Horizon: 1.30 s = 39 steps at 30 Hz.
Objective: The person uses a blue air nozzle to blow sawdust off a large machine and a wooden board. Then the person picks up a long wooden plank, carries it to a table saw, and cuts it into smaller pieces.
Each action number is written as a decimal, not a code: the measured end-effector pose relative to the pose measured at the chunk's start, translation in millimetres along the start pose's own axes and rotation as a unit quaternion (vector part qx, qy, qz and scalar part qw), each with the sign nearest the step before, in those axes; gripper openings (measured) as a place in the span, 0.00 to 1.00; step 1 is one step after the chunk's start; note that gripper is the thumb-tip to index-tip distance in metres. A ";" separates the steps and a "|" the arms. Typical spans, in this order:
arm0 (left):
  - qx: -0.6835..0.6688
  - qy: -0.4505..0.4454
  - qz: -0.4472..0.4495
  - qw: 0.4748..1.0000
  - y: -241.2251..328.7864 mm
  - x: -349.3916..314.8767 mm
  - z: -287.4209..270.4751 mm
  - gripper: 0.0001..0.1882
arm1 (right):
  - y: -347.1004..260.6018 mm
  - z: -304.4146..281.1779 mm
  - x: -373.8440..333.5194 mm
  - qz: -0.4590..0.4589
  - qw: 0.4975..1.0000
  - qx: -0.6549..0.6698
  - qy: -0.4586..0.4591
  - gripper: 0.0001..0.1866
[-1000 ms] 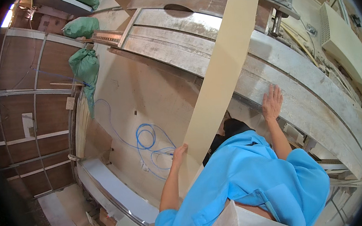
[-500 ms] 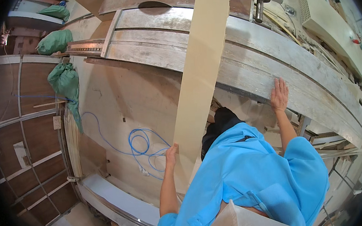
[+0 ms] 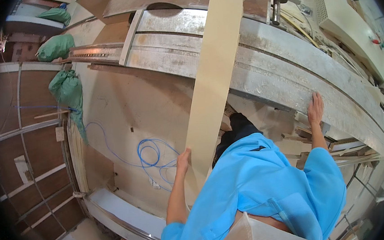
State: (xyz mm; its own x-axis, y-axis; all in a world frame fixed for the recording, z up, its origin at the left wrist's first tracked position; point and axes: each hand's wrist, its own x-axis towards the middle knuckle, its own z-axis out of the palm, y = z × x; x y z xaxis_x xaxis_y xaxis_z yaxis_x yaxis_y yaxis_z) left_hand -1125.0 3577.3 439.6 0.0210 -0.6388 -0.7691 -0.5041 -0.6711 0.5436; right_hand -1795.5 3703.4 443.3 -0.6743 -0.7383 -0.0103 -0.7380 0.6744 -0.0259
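Observation:
A long, pale cream board [image 3: 211, 73] runs from near my body across the slotted metal table [image 3: 166, 20] and out past the top of the view. My left hand [image 3: 183, 160] grips the board's left edge close to its near end; some of its fingers are hidden. To the right, my right hand [image 3: 316, 108] rests with fingers stretched along the near edge of the metal table, apart from the board. The table's worn top has long grooves. A dark half-round shape [image 3: 164, 5] lies just beyond its far edge.
A coiled blue hose [image 3: 148, 152] lies on the floor to the left. Green sacks [image 3: 55, 47] stand at the far left beside a brown panelled wall [image 3: 1, 103]. Wood strips [image 3: 352, 152] are stacked under the table at right. A perforated cream housing [image 3: 352, 30] stands far right.
The metal table has slid to the right, and my right hand has moved right and nearer with it. My left hand still holds the board, which has shifted only slightly.

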 end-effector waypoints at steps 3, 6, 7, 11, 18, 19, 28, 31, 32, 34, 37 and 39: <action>0.010 -0.016 0.015 1.000 13.2 9.3 -15.9 0.38 | -76.6 9.6 25.6 -0.310 0.864 0.204 0.340 0.26; -0.002 -0.024 0.032 0.999 19.8 17.8 -29.5 0.38 | -191.8 40.1 25.6 -0.065 0.962 0.159 0.211 0.25; -0.007 -0.020 0.031 0.999 21.3 19.8 -33.4 0.38 | -218.2 44.5 24.7 0.051 0.985 0.117 0.115 0.25; 0.021 0.008 0.028 0.999 28.3 24.4 -50.5 0.37 | -255.5 42.3 18.1 0.069 0.984 0.069 0.149 0.27; 0.003 0.028 0.033 0.999 26.3 23.3 -84.1 0.39 | -240.1 32.1 19.5 0.064 0.985 0.053 0.152 0.28; 0.002 0.032 0.035 0.999 25.1 26.3 -89.3 0.39 | -241.2 32.7 19.4 0.074 0.988 0.046 0.128 0.28; 0.070 0.031 0.019 0.997 33.5 90.4 -135.1 0.41 | -243.7 25.2 22.6 0.075 0.985 0.071 0.137 0.27; 0.062 0.026 0.027 0.997 48.7 108.4 -149.3 0.41 | -246.7 24.8 25.1 0.078 0.986 0.066 0.132 0.28; 0.069 0.025 0.018 0.997 55.5 115.3 -153.5 0.41 | -248.3 25.2 26.0 0.070 0.984 0.069 0.147 0.28; 0.073 0.022 0.011 0.997 69.7 128.6 -163.2 0.42 | -251.0 25.7 26.2 0.071 0.982 0.078 0.156 0.28; 0.121 0.025 -0.012 0.992 89.4 149.7 -176.0 0.42 | -253.5 25.1 26.1 0.063 0.983 0.067 0.158 0.28; 0.057 0.011 0.000 0.998 96.8 161.0 -182.9 0.42 | -253.9 25.0 26.7 0.076 0.985 0.074 0.136 0.28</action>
State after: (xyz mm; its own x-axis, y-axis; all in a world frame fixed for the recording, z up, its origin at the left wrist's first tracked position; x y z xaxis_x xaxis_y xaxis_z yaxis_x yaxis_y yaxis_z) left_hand -1012.5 3340.7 429.9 0.0405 -0.6474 -0.7611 -0.5984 -0.6257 0.5004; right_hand -1625.4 3512.2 424.6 -0.7740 -0.5851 0.2421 -0.6293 0.7533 -0.1911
